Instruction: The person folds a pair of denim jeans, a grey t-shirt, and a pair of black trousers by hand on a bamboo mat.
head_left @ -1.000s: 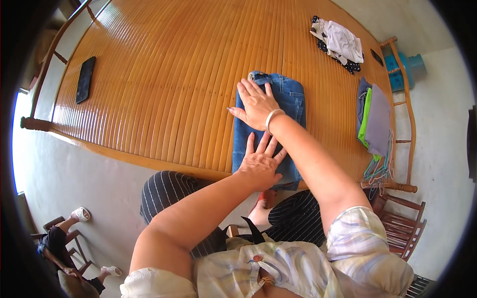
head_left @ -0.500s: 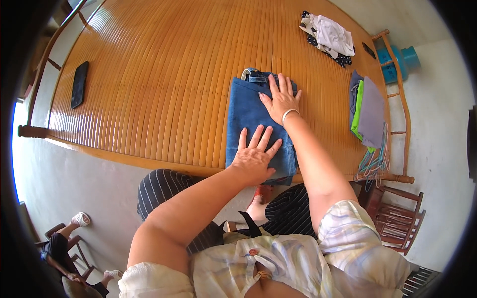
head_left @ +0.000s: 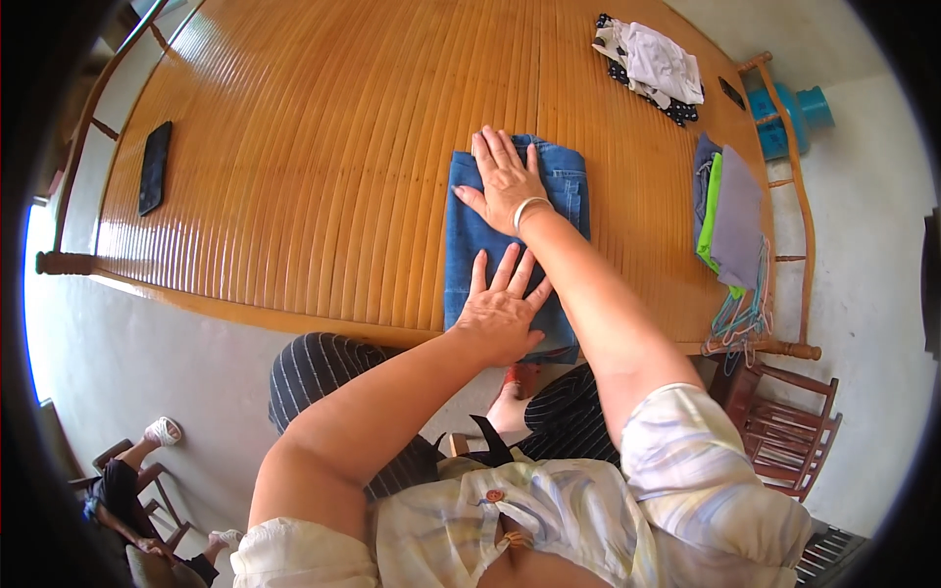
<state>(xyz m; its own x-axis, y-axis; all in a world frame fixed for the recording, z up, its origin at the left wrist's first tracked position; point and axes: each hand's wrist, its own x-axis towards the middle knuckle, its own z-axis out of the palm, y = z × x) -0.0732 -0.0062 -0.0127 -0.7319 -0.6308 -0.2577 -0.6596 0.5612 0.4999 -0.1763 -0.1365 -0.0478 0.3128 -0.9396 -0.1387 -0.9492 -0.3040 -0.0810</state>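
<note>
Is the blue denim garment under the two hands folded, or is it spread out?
Folded: the denim garment lies as a compact rectangle beneath the flat left hand and right hand.

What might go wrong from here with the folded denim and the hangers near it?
The folded denim juts past the near edge of the slatted surface, so it might slip if pulled. The left hand and right hand lie flat on it; sideways pressure may crease the cloth. The hangers by the right corner could fall if bumped.
</note>
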